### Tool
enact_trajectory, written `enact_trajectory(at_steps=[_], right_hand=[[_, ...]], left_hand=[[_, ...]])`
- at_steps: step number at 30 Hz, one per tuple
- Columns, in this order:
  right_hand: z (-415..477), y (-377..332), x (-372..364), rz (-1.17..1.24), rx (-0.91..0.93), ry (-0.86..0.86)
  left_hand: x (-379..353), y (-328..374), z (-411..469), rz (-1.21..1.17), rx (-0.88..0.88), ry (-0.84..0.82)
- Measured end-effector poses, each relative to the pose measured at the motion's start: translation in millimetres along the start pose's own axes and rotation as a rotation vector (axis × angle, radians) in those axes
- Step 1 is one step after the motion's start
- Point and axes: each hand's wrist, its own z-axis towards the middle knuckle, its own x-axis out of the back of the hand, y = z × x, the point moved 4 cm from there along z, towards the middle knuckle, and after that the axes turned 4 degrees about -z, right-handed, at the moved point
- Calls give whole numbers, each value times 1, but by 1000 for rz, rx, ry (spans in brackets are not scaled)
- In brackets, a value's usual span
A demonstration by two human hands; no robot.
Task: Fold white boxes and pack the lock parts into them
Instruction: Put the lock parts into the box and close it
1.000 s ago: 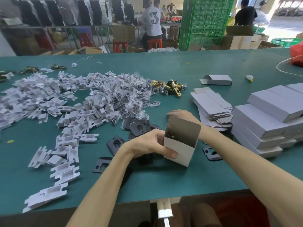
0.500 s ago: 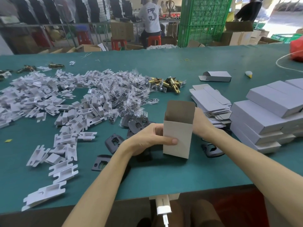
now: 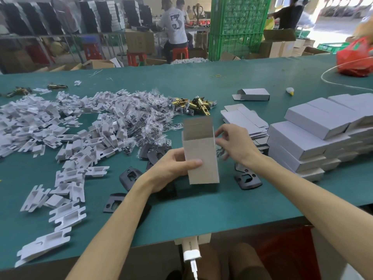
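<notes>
A white box stands upright on the green table, its top open and its brown inside showing. My left hand grips its lower left side, thumb across the front. My right hand hovers at the box's upper right edge with loosely curled fingers that hold nothing I can make out. Black lock plates lie around the box, one under my right wrist. Brass latch parts lie further back.
A pile of white plastic inserts and bagged screws covers the left. Flat box blanks and stacked closed boxes sit at the right. One open-ended box lies behind. A red bag and people working are far back.
The box went from tilted toward me to upright. My right hand came out from behind it to its upper right edge. My left hand kept its grip.
</notes>
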Motion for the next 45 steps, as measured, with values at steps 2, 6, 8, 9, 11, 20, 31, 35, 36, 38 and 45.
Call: enact_trajectory(at_steps=[2, 6, 8, 9, 11, 20, 31, 35, 36, 38, 45], right_hand=[[-3, -1, 7, 166, -25, 46], [-11, -4, 17, 376, -49, 110], [-15, -6, 16, 411, -64, 81], [-17, -7, 15, 417, -71, 69], [-19, -7, 12, 416, -82, 57], [-24, -3, 6, 370, -108, 13], [-26, -7, 15, 771, -174, 72], [-29, -22, 36, 667, -64, 213], [-29, -27, 42, 642, -34, 253], [-32, -40, 54, 617, 42, 327], [-44, -86, 75, 438, 389, 352]], left_hand=[[-3, 1, -2, 76, -4, -93], [-9, 2, -7, 194, 45, -201], [-9, 2, -8, 192, 59, -204], [-8, 2, -9, 191, 60, -209], [-7, 1, -8, 207, 61, -226], [-5, -1, -7, 211, 75, -231], [3, 1, -2, -43, -11, 30], [1, 1, -2, 16, -37, -60], [0, 0, -2, 31, -32, -83], [-2, 0, -1, 44, -22, -100], [-1, -1, 1, 13, -3, -33]])
